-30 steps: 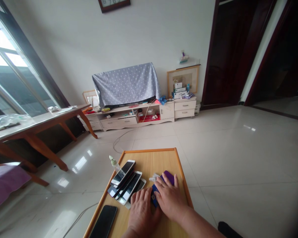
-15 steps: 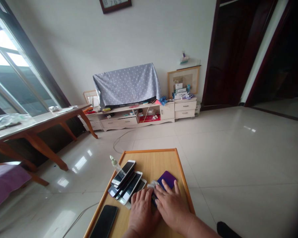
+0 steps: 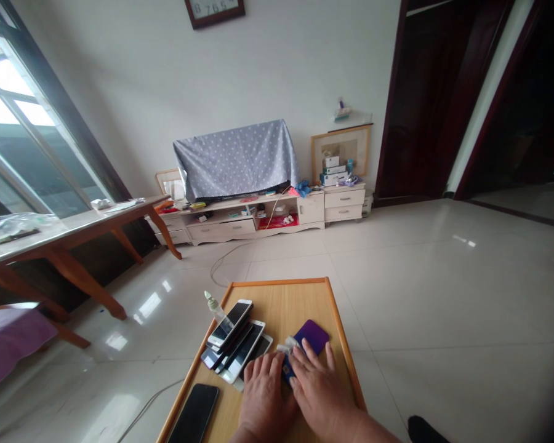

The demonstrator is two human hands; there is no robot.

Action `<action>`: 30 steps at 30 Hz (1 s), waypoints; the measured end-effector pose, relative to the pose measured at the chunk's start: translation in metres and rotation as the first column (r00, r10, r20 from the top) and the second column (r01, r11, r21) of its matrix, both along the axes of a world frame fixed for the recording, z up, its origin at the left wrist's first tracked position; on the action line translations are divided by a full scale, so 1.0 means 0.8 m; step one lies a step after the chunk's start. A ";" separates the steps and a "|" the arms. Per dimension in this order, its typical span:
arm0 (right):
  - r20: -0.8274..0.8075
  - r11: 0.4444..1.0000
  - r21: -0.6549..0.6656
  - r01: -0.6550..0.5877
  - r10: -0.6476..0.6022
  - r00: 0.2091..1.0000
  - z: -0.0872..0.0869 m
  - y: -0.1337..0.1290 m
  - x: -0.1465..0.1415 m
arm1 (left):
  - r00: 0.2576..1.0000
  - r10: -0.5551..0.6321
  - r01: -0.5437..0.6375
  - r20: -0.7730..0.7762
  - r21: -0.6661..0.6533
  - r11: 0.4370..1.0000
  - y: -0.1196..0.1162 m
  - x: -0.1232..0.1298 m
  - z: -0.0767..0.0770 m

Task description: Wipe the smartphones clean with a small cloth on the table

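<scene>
A purple-blue smartphone [image 3: 311, 335] lies back up on the small wooden table. My left hand [image 3: 265, 387] has its fingers together and curled at the phone's near left edge, gripping it. Across the phone's back rests my right hand [image 3: 321, 378], its fingers partly spread. A crumpled whitish cloth or tissue [image 3: 289, 344] sticks out under the right fingertips, pressed against the phone. Much of the phone's lower part is hidden by both hands. Left of them is an untidy stack of several phones [image 3: 237, 335], with a clear dropper-tipped bottle [image 3: 213, 304] behind it.
A black phone [image 3: 194, 412] lies alone at the near left of the wooden table [image 3: 281, 298]. Beyond the tiled floor stands a low white cabinet [image 3: 224, 230] with a cloth-covered object [image 3: 240, 160] on it. A longer table [image 3: 74, 231] stands by the window.
My right hand and the whitish cloth have shifted slightly to the right over the phone. My left hand stays almost in place at its edge.
</scene>
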State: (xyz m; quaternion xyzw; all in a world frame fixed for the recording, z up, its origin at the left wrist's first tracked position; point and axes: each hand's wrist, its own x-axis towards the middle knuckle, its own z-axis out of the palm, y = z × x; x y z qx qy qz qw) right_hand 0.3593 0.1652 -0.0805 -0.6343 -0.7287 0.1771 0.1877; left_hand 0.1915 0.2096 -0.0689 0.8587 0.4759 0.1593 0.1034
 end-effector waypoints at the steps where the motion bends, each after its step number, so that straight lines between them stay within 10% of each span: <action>1: 0.008 1.000 -0.001 0.016 -0.016 1.000 0.000 0.002 0.004 | 1.000 0.002 -0.002 0.000 0.004 1.000 0.000 -0.001 -0.002; 8: 0.165 0.966 -0.025 0.257 -0.250 0.954 0.003 0.024 0.033 | 1.000 0.026 -0.026 -0.009 0.000 1.000 -0.002 0.001 0.003; 30: 0.038 0.997 -0.009 0.077 -0.076 0.996 0.000 -0.005 0.017 | 1.000 0.017 -0.017 0.002 -0.003 1.000 0.001 -0.002 -0.002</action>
